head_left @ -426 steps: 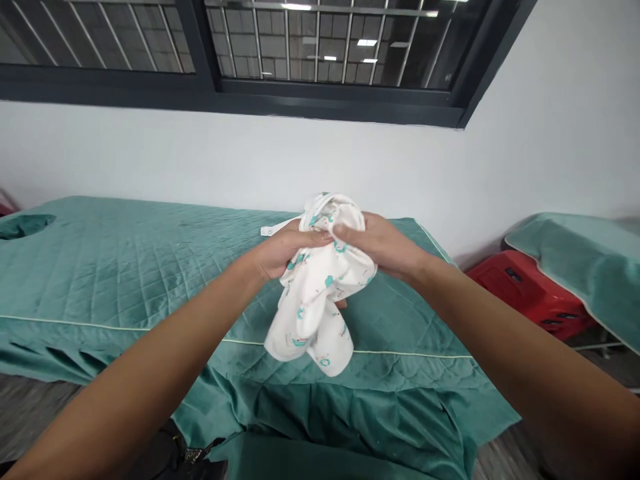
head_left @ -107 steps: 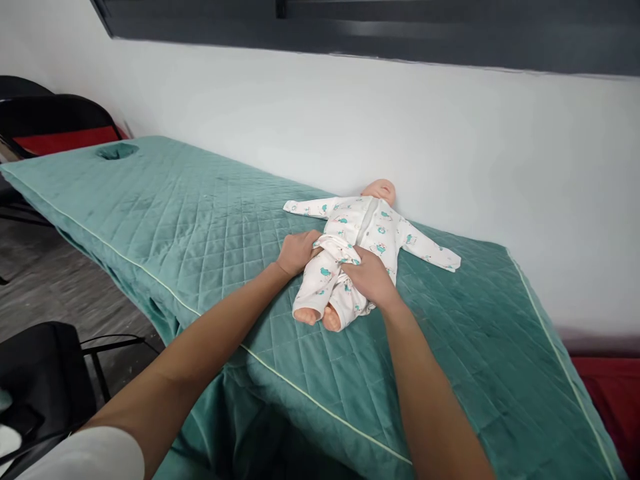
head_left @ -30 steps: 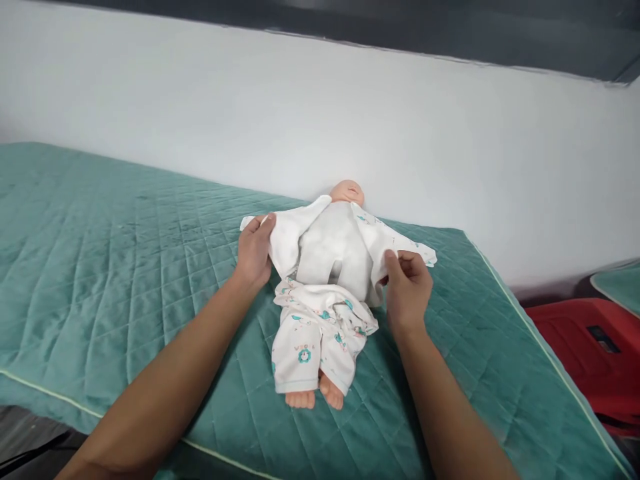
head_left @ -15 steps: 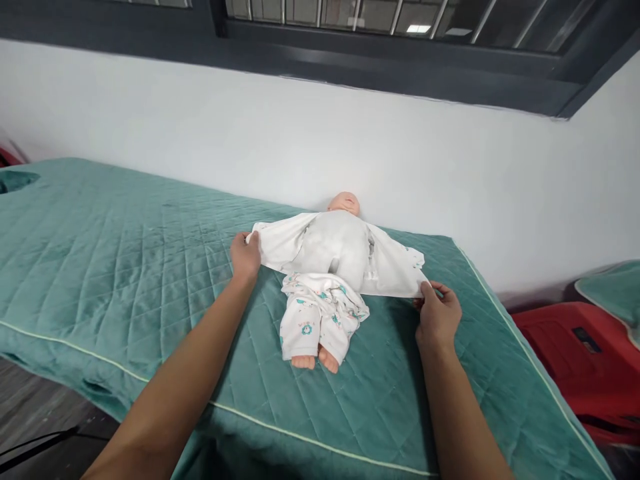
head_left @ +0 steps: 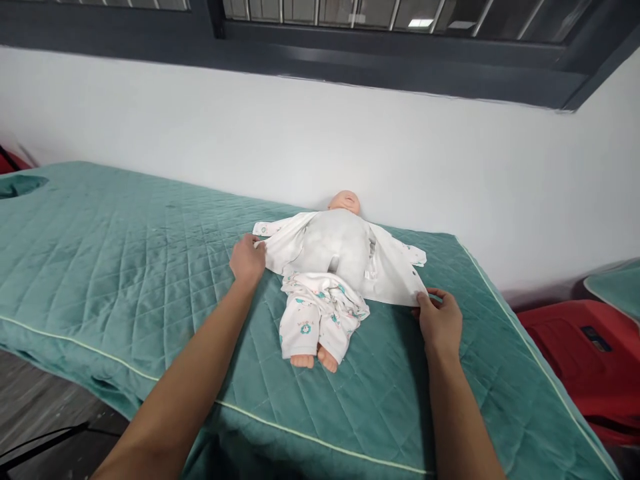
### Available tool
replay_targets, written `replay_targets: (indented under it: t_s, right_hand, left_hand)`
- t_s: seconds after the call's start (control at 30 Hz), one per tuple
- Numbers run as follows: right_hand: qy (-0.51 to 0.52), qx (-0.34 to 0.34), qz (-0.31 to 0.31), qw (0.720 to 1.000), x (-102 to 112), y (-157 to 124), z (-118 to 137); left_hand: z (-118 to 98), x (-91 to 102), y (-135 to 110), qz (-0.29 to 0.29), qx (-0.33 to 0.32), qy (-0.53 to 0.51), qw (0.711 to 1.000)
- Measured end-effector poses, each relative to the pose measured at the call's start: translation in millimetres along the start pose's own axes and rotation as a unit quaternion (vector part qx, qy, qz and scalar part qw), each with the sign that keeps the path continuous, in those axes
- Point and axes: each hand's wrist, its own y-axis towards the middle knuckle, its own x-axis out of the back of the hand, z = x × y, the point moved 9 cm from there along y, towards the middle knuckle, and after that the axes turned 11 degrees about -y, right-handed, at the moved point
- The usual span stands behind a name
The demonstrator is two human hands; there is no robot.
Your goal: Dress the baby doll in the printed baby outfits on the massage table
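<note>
Here both hands [head_left: 247, 260] [head_left: 441, 323], forward and well apart, pinch opposite edges of the shirt [head_left: 393, 279] on the doll [head_left: 339, 233]

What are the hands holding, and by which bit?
The open white shirt: the left hand holds one front edge, the right hand the other side's lower corner.

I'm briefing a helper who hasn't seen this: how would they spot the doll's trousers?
On the green quilted bed beside the wall lies a doll. White, teal-patterned trousers cover its legs, bunched at the waist. Unlike the top, held open by the left hand and right hand, they end at bare feet.
</note>
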Motion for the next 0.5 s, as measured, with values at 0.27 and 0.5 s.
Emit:
replay_targets:
  t_s: [0.27, 0.5]
  right_hand:
    - [-0.128, 0.047, -0.008, 0.991, 4.1, -8.6, 8.2]
    - [-0.160, 0.198, -0.078, 0.964, -3.1, -38.9, 46.1]
  left_hand:
    - [-46.8, -16.9, -14.3, 0.050, -0.150, 0.027, 0.987]
    - [-73.0, -56.8, -50.2, 0.294, -0.126, -0.089, 0.943]
